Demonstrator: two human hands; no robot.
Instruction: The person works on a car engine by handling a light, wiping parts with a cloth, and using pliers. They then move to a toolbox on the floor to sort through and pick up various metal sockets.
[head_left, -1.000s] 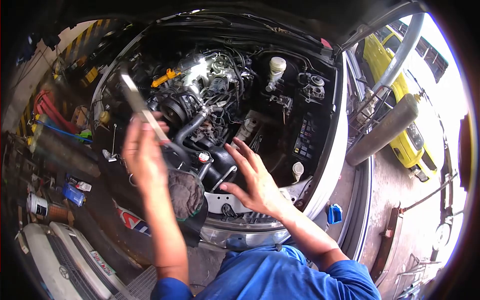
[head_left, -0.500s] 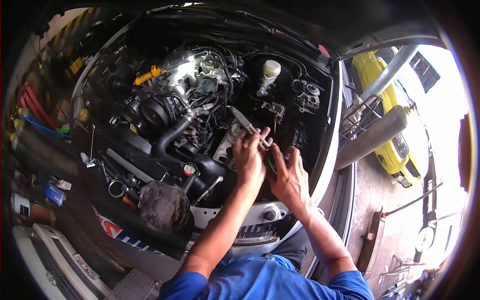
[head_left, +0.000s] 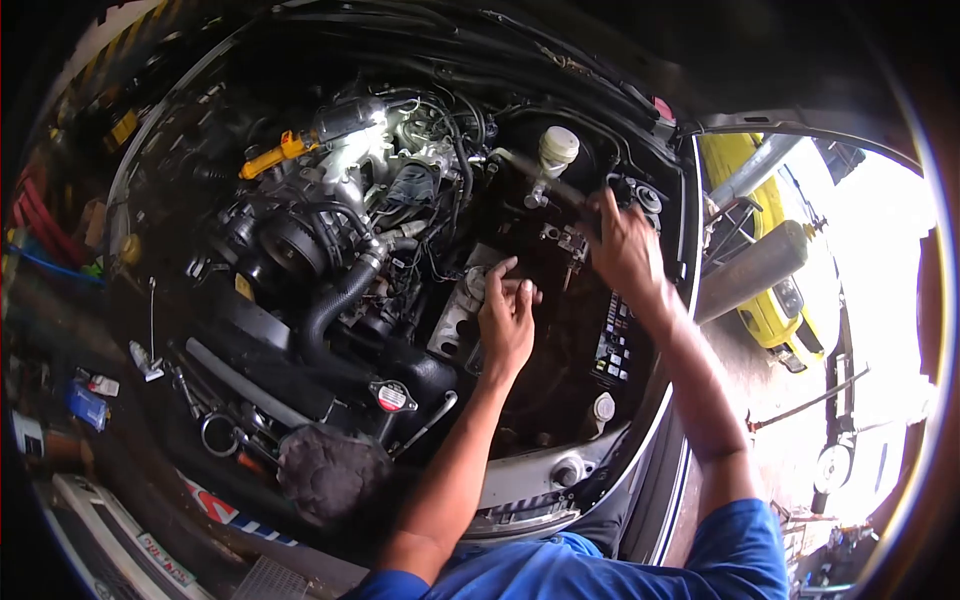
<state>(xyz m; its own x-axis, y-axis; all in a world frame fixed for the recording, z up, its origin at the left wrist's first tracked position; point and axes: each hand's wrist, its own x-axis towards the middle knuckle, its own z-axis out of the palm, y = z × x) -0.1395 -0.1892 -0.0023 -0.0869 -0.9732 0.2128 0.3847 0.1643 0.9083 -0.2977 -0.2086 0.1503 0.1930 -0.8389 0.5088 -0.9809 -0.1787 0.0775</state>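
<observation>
Over the engine bay, my left hand (head_left: 508, 325) is raised beside a pale metal bracket (head_left: 462, 305), its fingers loosely curled and apart, with nothing visible in them. Farther right and higher, my right hand (head_left: 628, 250) is closed on a long thin metal tool (head_left: 545, 178). Motion blurs the tool, which points up and left past the brake fluid reservoir (head_left: 558, 148); its exact kind cannot be made out. Below that hand lies a fuse block (head_left: 612, 340).
An orange work light (head_left: 280, 155) shines on the engine. A black hose (head_left: 335, 300) curves toward the radiator cap (head_left: 391, 396). Hand tools and a dark rag (head_left: 330, 472) lie at the front left. The fender edge (head_left: 690, 250) bounds the right side.
My hands have moved apart. My right hand has gone up and right with the long tool, which was earlier at my left hand. The view has shifted slightly.
</observation>
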